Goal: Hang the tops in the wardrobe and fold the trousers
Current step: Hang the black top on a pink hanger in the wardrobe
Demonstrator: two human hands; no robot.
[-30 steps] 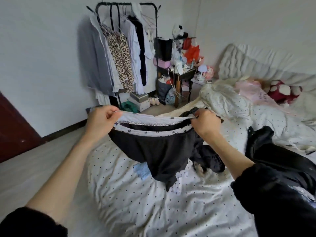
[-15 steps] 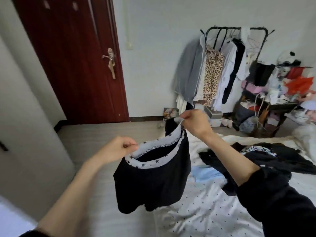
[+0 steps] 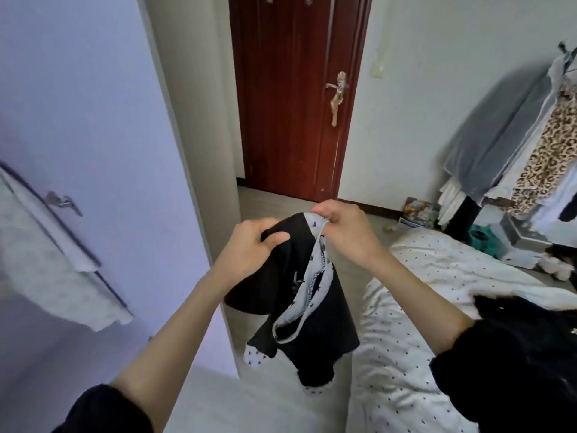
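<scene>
We hold the black fabric shorts with a white star-printed lining (image 3: 307, 295) up in the air at the centre of our view, above the edge of the bed. Our left hand (image 3: 249, 245) has its grip closed round a bunch of the black cloth, thumb on top. Our right hand (image 3: 342, 228), just beside it, pinches the white waistband, and the garment hangs down from both grips.

At four o'clock lies the bed with a white dotted sheet (image 3: 415, 307), with a dark heap of black clothing (image 3: 530, 323) on it at the right edge. At twelve o'clock stands the dark red wooden door with a brass lever handle (image 3: 296, 95), shut. At nine o'clock is a pale lilac wardrobe door (image 3: 93, 120). At two o'clock, clothes hang together, among them a grey garment (image 3: 496, 135) and a leopard-print top (image 3: 549, 151). The floor (image 3: 281, 207) is pale wood.
</scene>
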